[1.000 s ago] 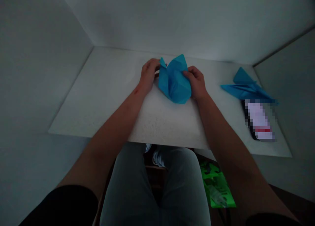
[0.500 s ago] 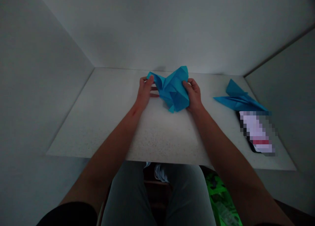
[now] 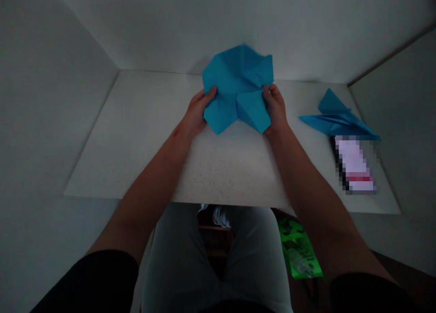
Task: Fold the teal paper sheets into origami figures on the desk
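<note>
A creased blue paper sheet [image 3: 238, 88] is held up above the white table [image 3: 221, 167], partly unfolded, with flaps pointing down. My left hand [image 3: 197, 113] grips its left edge, thumb on the front. My right hand [image 3: 275, 108] pinches its right edge by a folded flap. Both hands are closed on the sheet.
A finished blue paper fold [image 3: 335, 120] lies at the table's right. A phone [image 3: 356, 165] lies just in front of it. White walls close the table in at the back and both sides. A green bag [image 3: 298, 251] sits on the floor under the table's edge.
The blue paper has been opened out from a bunched fold into a wider sheet and lifted higher. Both hands have moved apart with it.
</note>
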Tool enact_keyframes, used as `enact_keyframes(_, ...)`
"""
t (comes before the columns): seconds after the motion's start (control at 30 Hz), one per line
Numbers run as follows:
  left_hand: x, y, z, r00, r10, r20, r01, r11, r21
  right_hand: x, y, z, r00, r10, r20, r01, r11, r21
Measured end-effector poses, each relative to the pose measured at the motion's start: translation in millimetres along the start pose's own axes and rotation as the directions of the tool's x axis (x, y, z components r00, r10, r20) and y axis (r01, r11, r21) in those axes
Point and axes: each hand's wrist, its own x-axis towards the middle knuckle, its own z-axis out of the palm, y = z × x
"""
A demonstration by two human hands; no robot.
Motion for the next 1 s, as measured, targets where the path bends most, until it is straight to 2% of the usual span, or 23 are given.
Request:
enact_keyframes(0.1, 4, 7, -5.2, 0.999, 0.021, -0.048, -0.019, 0.999, 0.041, 6, -1, -16, 0.996, 0.063, 0.055, -0.062, 0.998, -0.027)
enact_keyframes(0.17, 9, 13, -13.0, 0.998, 0.02, -0.061, -0.014, 0.996, 0.089, 10, -5, -28, 0.996, 0.069, 0.05, -0.067, 0.997, -0.05)
enact_keyframes(0.23, 13, 19, -23.3, 0.997, 0.013, -0.077, -0.002, 0.99, 0.142, 13, -9, -39, 1.0, -0.002, -0.019, 0.0, 0.996, -0.084)
enact_keyframes(0.3, 15, 22, -34.1, 0.988, 0.06, -0.143, -0.03, 0.978, 0.208, 16, -12, -49, 0.991, -0.105, -0.082, 0.094, 0.987, -0.127)
enact_keyframes(0.4, 16, 26, -47.7, 0.963, 0.134, -0.234, -0.062, 0.954, 0.292, 17, -14, -63, 0.983, -0.173, -0.055, 0.159, 0.966, -0.202)
enact_keyframes(0.5, 15, 28, -55.7, 0.96, 0.134, -0.246, -0.035, 0.928, 0.37, 17, -11, -71, 0.984, -0.176, -0.027, 0.163, 0.95, -0.267)
enact_keyframes(0.57, 14, 28, -58.8, 0.959, 0.17, -0.228, -0.04, 0.873, 0.486, 15, -10, -73, 0.985, -0.167, -0.03, 0.15, 0.94, -0.307)
enact_keyframes(0.67, 11, 31, -64.7, 0.941, 0.278, -0.192, -0.067, 0.71, 0.701, 11, -11, -70, 0.995, -0.1, 0.028, 0.103, 0.941, -0.323)
enact_keyframes(0.77, 3, 41, -71.7, 0.92, 0.308, -0.243, 0.018, 0.586, 0.81, 3, -14, -60, 0.996, -0.031, 0.086, 0.056, 0.95, -0.308)
enact_keyframes(0.83, -5, 50, -70.9, 0.902, 0.306, -0.305, 0.079, 0.577, 0.813, -1, -14, -52, 0.996, -0.03, 0.087, 0.057, 0.942, -0.33)
enact_keyframes(0.9, -15, 55, -59.9, 0.871, 0.379, -0.311, 0.042, 0.575, 0.817, -3, -12, -47, 0.993, -0.049, 0.104, 0.085, 0.925, -0.371)
enact_keyframes(0.97, -26, 50, -38.4, 0.859, 0.461, -0.223, -0.057, 0.519, 0.853, -2, -9, -45, 0.986, -0.068, 0.149, 0.125, 0.904, -0.41)
enact_keyframes(1.0, -32, 43, -25.6, 0.872, 0.463, -0.158, -0.084, 0.459, 0.885, -2, -7, -45, 0.982, -0.074, 0.172, 0.142, 0.894, -0.425)
